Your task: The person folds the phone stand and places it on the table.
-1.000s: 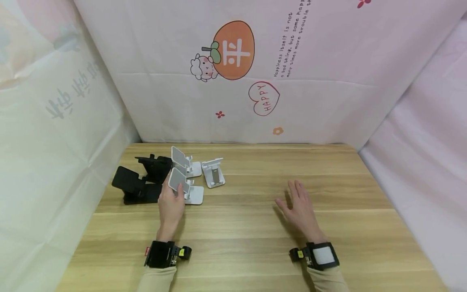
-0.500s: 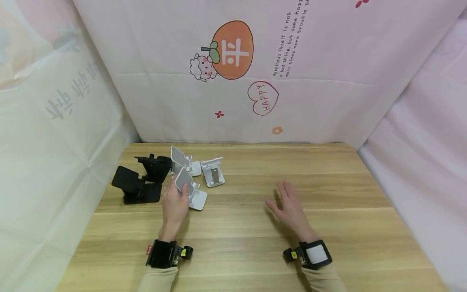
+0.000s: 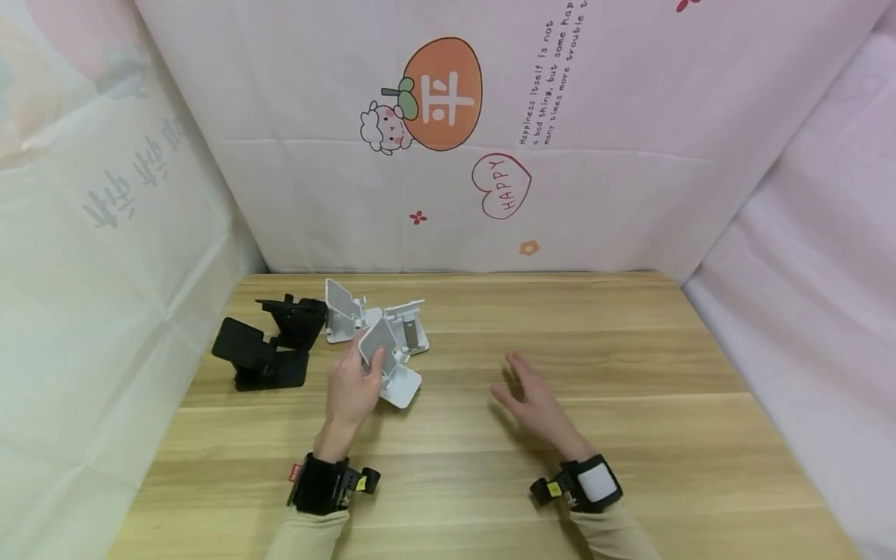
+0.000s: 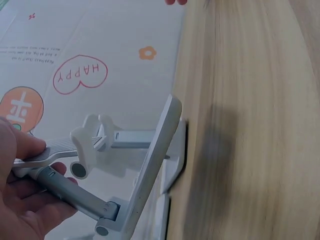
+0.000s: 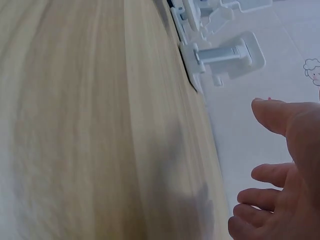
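My left hand (image 3: 352,394) grips a white folding phone stand (image 3: 401,387) by its upper plate, thumb over the grey pad. In the left wrist view the stand's metal arm (image 4: 76,194) runs from the fingers to a tilted white base (image 4: 151,167), and a shadow falls on the wood beyond it. Behind the held stand are two more white phone stands: one with its grey pad facing right (image 3: 341,302), the other turned with its back showing (image 3: 413,333). My right hand (image 3: 535,402) hovers over the table, fingers extended and thumb apart, holding nothing.
Two black phone stands stand at the left, one nearer (image 3: 259,359) and one farther back (image 3: 302,320). A wood-grain table (image 3: 448,482) spreads under everything. Printed white cloth (image 3: 602,210) hangs behind the back edge and along both sides.
My left hand has taken the white phone stand away from beside the black ones, rightward and slightly turned. My right hand has drifted left. The other stands keep their places.
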`<state>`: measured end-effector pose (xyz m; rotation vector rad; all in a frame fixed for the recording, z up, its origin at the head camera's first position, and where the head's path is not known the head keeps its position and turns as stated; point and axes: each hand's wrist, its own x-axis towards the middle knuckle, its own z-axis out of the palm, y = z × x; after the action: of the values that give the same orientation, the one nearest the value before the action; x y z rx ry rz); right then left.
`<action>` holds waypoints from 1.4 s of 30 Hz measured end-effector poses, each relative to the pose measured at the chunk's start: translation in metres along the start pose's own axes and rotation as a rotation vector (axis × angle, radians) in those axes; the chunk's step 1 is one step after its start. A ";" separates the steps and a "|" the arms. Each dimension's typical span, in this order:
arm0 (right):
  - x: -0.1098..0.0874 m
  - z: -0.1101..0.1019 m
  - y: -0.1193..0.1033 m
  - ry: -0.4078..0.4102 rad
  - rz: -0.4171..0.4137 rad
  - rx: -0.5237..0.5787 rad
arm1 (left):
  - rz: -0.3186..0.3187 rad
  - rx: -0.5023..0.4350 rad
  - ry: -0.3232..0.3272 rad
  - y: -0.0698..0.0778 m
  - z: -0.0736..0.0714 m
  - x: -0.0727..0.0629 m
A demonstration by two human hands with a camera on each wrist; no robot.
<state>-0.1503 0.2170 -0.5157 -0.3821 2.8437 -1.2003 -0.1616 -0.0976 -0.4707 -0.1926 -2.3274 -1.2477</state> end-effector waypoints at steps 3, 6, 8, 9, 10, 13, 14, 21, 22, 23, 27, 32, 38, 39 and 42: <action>0.001 0.004 -0.003 -0.005 0.001 0.030 | 0.035 -0.013 -0.021 0.004 0.003 -0.001; 0.002 0.007 -0.008 -0.006 0.011 0.078 | 0.083 -0.012 -0.030 0.008 0.005 -0.002; 0.002 0.010 -0.011 -0.001 0.014 0.116 | 0.115 -0.013 -0.040 0.011 0.007 -0.001; 0.002 0.012 -0.012 0.002 0.017 0.139 | 0.123 -0.016 -0.049 0.012 0.008 -0.001; 0.003 0.013 -0.014 0.003 0.020 0.160 | 0.128 -0.022 -0.062 0.014 0.008 -0.001; 0.005 0.020 -0.017 0.002 0.020 0.245 | 0.122 -0.049 -0.114 0.019 0.009 -0.001; 0.005 0.022 -0.017 -0.002 0.016 0.267 | 0.119 -0.057 -0.130 0.019 0.010 0.000; 0.008 0.034 -0.025 -0.093 0.077 0.446 | 0.149 -0.108 -0.210 0.026 0.012 0.001; 0.008 0.034 -0.026 -0.114 0.092 0.489 | 0.160 -0.113 -0.220 0.027 0.012 0.002; 0.008 0.035 -0.028 -0.131 0.108 0.533 | 0.169 -0.117 -0.229 0.029 0.012 0.002; 0.009 0.036 -0.033 -0.188 0.141 0.678 | 0.200 -0.141 -0.275 0.034 0.013 0.004; 0.014 0.040 -0.034 -0.264 0.146 0.772 | 0.232 -0.178 -0.358 0.036 0.016 0.008; 0.015 0.045 -0.031 -0.401 0.148 0.919 | 0.248 -0.190 -0.456 0.033 0.018 0.009; 0.015 0.045 -0.031 -0.412 0.148 0.946 | 0.254 -0.190 -0.468 0.032 0.019 0.009; 0.014 0.047 -0.030 -0.423 0.153 1.016 | 0.266 -0.192 -0.500 0.031 0.020 0.009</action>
<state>-0.1519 0.1610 -0.5263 -0.2885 1.5960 -1.9879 -0.1655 -0.0644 -0.4521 -0.9433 -2.4641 -1.4019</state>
